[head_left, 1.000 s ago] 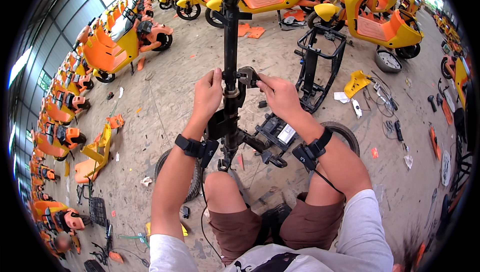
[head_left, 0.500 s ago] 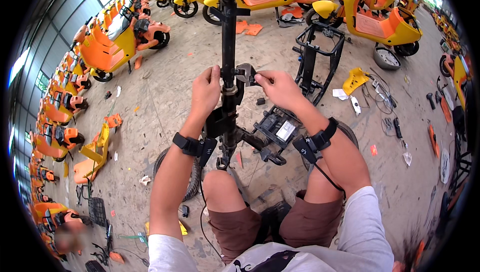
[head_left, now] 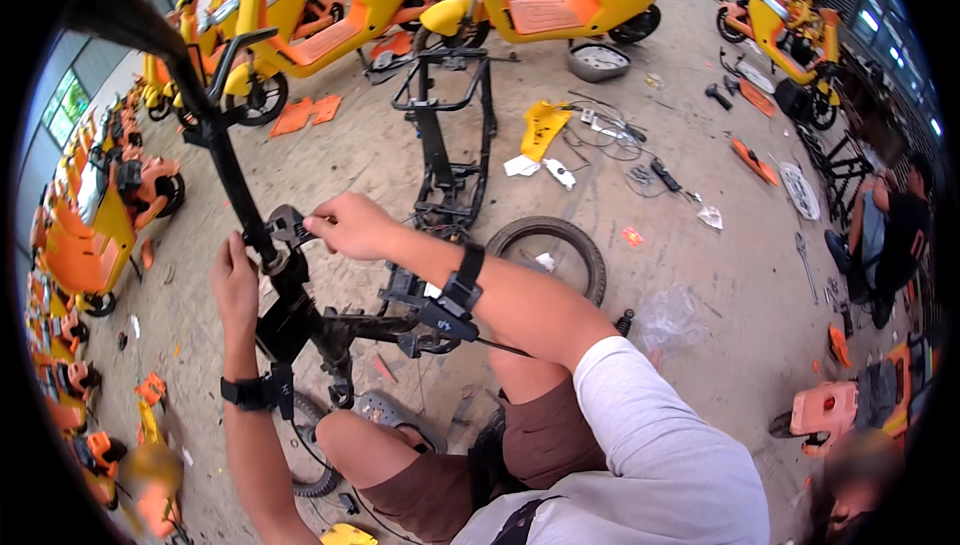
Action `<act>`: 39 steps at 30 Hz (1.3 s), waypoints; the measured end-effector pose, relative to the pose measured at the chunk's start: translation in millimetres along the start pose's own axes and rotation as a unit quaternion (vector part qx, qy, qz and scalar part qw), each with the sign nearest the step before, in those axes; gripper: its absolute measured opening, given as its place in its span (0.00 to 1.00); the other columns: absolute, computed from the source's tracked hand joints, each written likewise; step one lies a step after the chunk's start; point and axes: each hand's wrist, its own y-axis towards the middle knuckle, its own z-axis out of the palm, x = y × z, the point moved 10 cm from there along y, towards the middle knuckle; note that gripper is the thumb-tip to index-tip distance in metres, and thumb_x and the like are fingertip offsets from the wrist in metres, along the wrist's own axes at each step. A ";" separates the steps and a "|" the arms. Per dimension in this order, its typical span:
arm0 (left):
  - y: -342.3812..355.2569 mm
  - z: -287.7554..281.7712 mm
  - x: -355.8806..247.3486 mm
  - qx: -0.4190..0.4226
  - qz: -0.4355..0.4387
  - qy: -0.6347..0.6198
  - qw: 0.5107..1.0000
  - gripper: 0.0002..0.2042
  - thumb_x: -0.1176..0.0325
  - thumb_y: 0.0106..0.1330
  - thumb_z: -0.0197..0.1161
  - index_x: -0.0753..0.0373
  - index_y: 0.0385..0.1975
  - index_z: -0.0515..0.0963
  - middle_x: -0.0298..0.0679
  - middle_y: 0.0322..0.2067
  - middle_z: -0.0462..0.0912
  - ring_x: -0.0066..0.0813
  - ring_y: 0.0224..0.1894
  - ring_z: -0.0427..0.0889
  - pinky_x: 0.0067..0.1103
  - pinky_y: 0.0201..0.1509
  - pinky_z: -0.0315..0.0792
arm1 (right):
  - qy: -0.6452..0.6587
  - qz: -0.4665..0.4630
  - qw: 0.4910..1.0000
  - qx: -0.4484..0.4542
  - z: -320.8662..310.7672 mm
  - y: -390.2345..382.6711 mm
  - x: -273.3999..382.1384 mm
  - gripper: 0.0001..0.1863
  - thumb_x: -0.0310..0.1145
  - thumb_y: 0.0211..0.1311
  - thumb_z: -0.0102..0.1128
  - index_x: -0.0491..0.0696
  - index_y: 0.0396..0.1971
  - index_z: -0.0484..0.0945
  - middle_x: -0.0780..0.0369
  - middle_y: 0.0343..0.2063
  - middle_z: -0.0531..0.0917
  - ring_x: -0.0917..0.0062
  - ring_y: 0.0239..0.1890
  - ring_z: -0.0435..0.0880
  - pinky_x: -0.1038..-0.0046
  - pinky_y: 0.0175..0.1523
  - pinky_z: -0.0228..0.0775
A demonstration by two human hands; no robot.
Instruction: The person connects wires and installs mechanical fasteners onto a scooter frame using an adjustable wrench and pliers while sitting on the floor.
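Note:
A black upright tube [head_left: 228, 170], tilted in the view, rises from a black vehicle frame [head_left: 370, 325] in front of my knees. My right hand [head_left: 352, 228] grips an adjustable wrench [head_left: 288, 225], its jaw set against the tube just above a metal collar [head_left: 275, 263]. My left hand [head_left: 236, 285] is on the tube's left side at about the same height. Its thumb and fingers are closed together at the tube; what they pinch is hidden.
Yellow-orange scooters [head_left: 540, 10] stand in rows behind and to the left. A bare black frame [head_left: 435, 145] and a tyre [head_left: 598, 270] lie ahead. A yellow panel [head_left: 543, 130], cables and tools are scattered on the floor. Another person [head_left: 895, 235] sits at the far right.
My view has swung to the right, so the tube now appears further left and slanted. Both hands keep their places at the tube, the wrench still in my right hand.

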 end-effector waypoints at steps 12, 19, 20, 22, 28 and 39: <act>25.2 -10.0 40.0 -0.002 0.017 -0.048 0.999 0.13 0.58 0.76 0.49 0.61 0.44 0.74 0.24 0.15 0.62 0.09 0.14 0.58 0.14 0.15 0.50 | -0.082 -0.034 0.993 -0.075 -16.7 -10.4 -5.1 0.17 0.42 0.59 0.58 0.43 0.36 0.85 0.49 0.32 0.84 0.54 0.39 0.82 0.60 0.46 0.74; 30.8 -11.3 42.6 -0.007 0.014 -0.079 0.997 0.11 0.60 0.74 0.53 0.60 0.45 0.73 0.24 0.15 0.62 0.09 0.14 0.57 0.13 0.15 0.48 | -0.106 0.021 0.988 -0.108 -58.5 -33.6 -36.2 0.17 0.42 0.57 0.59 0.43 0.34 0.86 0.51 0.32 0.85 0.56 0.40 0.83 0.60 0.48 0.74; 31.2 -13.9 47.6 -0.014 0.009 -0.075 0.997 0.11 0.60 0.74 0.53 0.60 0.45 0.73 0.24 0.15 0.62 0.09 0.14 0.57 0.14 0.15 0.48 | -0.112 0.023 0.988 -0.103 -61.9 -37.3 -37.7 0.17 0.42 0.56 0.60 0.43 0.33 0.86 0.51 0.32 0.85 0.56 0.40 0.83 0.60 0.48 0.74; 41.4 -16.2 62.5 -0.007 0.005 -0.083 0.997 0.12 0.58 0.74 0.54 0.60 0.45 0.74 0.25 0.14 0.63 0.09 0.14 0.57 0.14 0.15 0.49 | -0.131 0.029 0.985 -0.104 -73.9 -47.5 -41.2 0.16 0.42 0.55 0.60 0.44 0.32 0.86 0.51 0.31 0.85 0.56 0.39 0.83 0.59 0.48 0.75; 59.6 -26.3 95.4 -0.003 -0.043 -0.092 0.995 0.14 0.54 0.73 0.55 0.58 0.46 0.73 0.24 0.13 0.62 0.10 0.11 0.56 0.15 0.13 0.48 | -0.198 0.051 0.973 -0.108 -90.9 -54.0 -86.5 0.14 0.41 0.53 0.61 0.45 0.30 0.86 0.50 0.28 0.84 0.55 0.34 0.84 0.59 0.43 0.76; 34.5 -16.0 45.1 -0.031 0.006 -0.074 0.997 0.15 0.52 0.74 0.51 0.59 0.42 0.72 0.26 0.10 0.60 0.13 0.09 0.56 0.17 0.11 0.48 | -0.228 0.113 0.961 -0.107 -118.9 -73.9 -118.9 0.14 0.40 0.53 0.62 0.45 0.30 0.86 0.50 0.29 0.85 0.56 0.35 0.85 0.59 0.42 0.77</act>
